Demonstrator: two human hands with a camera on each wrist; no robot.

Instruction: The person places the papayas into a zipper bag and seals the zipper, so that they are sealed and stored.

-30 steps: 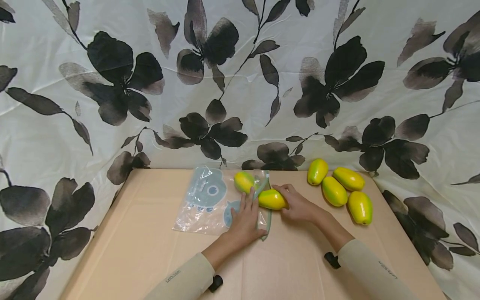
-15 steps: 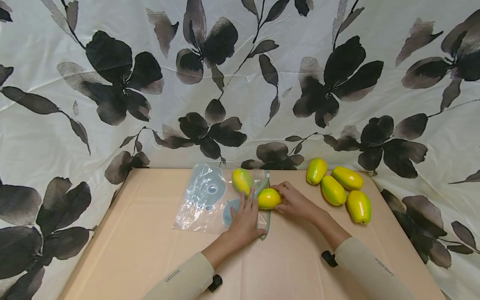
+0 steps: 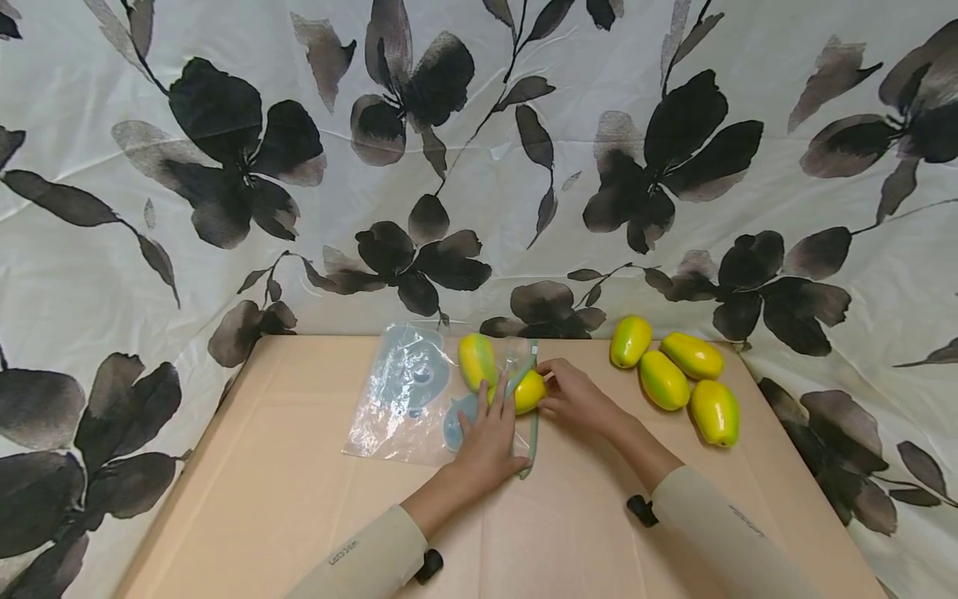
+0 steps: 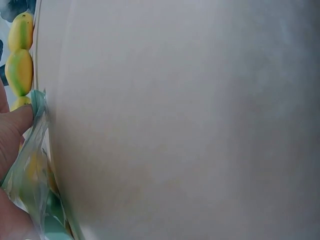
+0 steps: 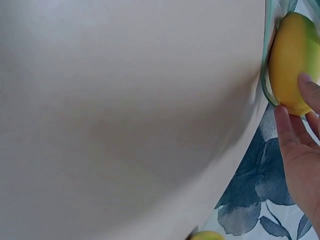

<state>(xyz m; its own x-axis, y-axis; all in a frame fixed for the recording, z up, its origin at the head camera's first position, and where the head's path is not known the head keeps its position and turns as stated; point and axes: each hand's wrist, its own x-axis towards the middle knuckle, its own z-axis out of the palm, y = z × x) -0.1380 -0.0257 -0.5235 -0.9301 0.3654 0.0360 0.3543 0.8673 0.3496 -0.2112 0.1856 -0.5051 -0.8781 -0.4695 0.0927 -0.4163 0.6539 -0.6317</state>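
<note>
A clear plastic zip bag [image 3: 374, 433] with blue printed shapes lies flat, its green-edged mouth facing right. One yellow-green mango [image 3: 476, 359] is inside it near the far side. A second mango [image 3: 529, 391] is partly in at the mouth; my right hand [image 3: 576, 395] grips its outer end. The right wrist view shows thumb and fingers around this mango [image 5: 292, 65], beside the green edge. My left hand [image 3: 486, 445] holds the bag by its mouth, fingers spread over the film. In the left wrist view, its thumb [image 4: 20, 119] lies against the green zip strip [image 4: 37, 102].
Several glossy mangoes [image 3: 664, 380] sit grouped at the table's far right corner. The tan table [image 3: 299, 516] ends at the back against a cloth [image 3: 524, 208] with dark printed flowers.
My right hand has moved left, pushing the second mango farther into the bag's mouth. The mango inside has shifted slightly left. My left hand has stayed in place.
</note>
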